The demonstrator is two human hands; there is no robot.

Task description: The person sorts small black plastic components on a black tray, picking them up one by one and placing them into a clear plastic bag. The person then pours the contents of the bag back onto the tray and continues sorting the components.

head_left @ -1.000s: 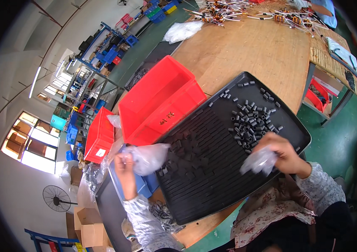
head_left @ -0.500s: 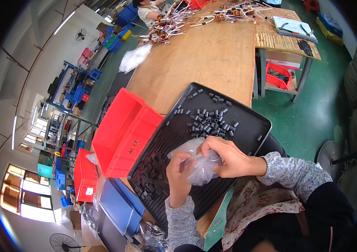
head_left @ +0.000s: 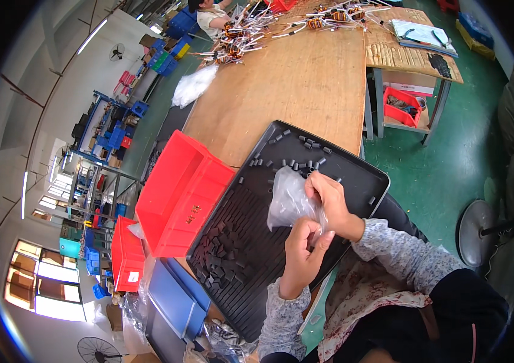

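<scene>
A clear plastic bag is spread out over the black tray, gripped near its edge by both hands. My left hand pinches the bag's lower edge, thumb pointing up. Just beyond it, my right hand has its fingers closed on the bag's right side. Beneath the bag lie short black tubes, partly hidden by it. More tubes are scattered along the tray's far side. Flat black pieces fill the tray's left part, some in rows and some in a loose heap.
Left of the tray stand a large red bin and a smaller red bin. Blue panels lie nearer me. Wired coils cover the wooden table's far end, where another person sits. A pedestal fan stands at right.
The bag has gone from bunched up to spread out, now covering more of the tubes. My left hand has moved right and toward me; my right hand has shifted slightly.
</scene>
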